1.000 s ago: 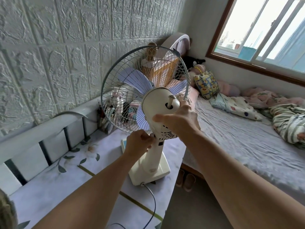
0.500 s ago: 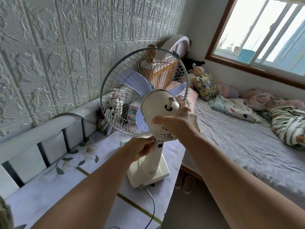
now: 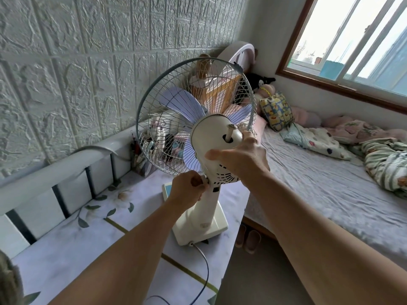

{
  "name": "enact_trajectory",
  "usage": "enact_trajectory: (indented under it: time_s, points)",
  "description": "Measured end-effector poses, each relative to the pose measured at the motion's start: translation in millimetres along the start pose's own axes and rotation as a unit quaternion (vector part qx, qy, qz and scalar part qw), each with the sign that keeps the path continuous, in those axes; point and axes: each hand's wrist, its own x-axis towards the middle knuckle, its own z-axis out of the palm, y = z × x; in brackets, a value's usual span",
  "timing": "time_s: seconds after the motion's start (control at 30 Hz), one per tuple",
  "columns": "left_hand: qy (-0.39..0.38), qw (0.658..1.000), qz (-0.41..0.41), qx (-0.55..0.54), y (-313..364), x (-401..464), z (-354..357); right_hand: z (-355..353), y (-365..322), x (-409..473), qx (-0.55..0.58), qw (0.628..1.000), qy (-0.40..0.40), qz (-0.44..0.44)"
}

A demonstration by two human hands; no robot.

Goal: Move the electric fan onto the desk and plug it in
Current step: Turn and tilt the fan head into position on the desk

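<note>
The cream electric fan (image 3: 203, 213) stands upright on the desk (image 3: 72, 245), its base near the desk's right edge and its wire cage facing away from me. My right hand (image 3: 241, 158) grips the back of the motor housing, just below the pull knob. My left hand (image 3: 188, 190) is closed around the neck under the housing, pinching a small white knob there. The fan's dark cord (image 3: 203, 274) runs from the back of the base toward me over the desk's front edge; its plug is out of sight.
A white rail (image 3: 50, 170) lines the desk's left side against the textured wall. A pen holder and small items (image 3: 141, 159) stand behind the fan. A bed (image 3: 319, 183) with pillows and blankets lies to the right, slippers (image 3: 247, 237) on the floor between.
Both hands stay on the fan. The fan's head has tipped slightly, and my left hand has shifted a little up the neck to the small knob.
</note>
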Motion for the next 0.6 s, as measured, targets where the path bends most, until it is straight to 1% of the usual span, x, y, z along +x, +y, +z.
enact_trajectory:
  time_s: [0.13, 0.23, 0.3, 0.4, 0.6]
  points:
    - [-0.035, 0.999, -0.028, -0.005, 3, -4, -5, -2, -3, -1, -0.011, 1.0, -0.009, 0.002]
    - [-0.056, 0.994, -0.086, -0.025, 8, -9, -11, -5, -6, -3, -0.015, 1.0, -0.024, 0.008]
    - [-0.057, 0.993, -0.107, -0.019, 12, -12, -17, -5, -7, -4, -0.019, 0.999, -0.028, 0.009]
    - [-0.051, 0.992, -0.117, 0.018, 13, -16, -27, -7, -8, -4, -0.017, 0.999, -0.037, 0.012]
    - [-0.052, 0.989, -0.107, 0.092, 19, -28, -42, -12, -13, -5, -0.02, 0.998, -0.062, 0.014]
